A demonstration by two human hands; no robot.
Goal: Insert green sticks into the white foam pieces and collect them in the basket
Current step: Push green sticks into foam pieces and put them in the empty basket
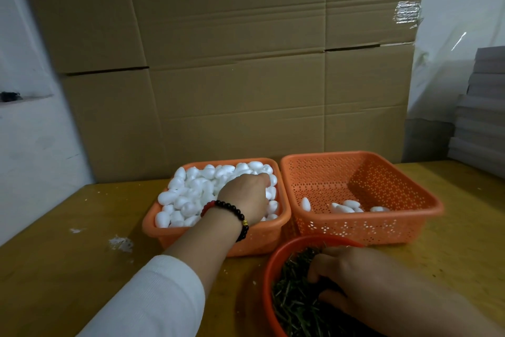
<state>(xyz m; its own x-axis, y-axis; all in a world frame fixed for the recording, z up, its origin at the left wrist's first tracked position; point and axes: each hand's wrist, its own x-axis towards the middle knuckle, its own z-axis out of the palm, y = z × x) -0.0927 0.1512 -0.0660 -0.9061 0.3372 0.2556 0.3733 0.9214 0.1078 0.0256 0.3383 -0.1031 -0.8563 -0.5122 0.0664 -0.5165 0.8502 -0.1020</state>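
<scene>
Your left hand (246, 194) curls among white egg-shaped foam pieces (188, 194) in the left orange plastic tub (153, 223); its grip cannot be told. Your right hand (352, 279) closes on green sticks (295, 306) in the near round orange bowl (269, 268). The far-right perforated orange basket (382, 227) holds finished pieces (343, 208).

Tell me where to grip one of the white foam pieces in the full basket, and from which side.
Come from above: the orange basket walls block the sides. Pick a foam piece lying on top of the heap, away from the left hand, and pinch across its narrow middle; the egg shape tapers at both ends, so an end grip would likely slip.
</scene>
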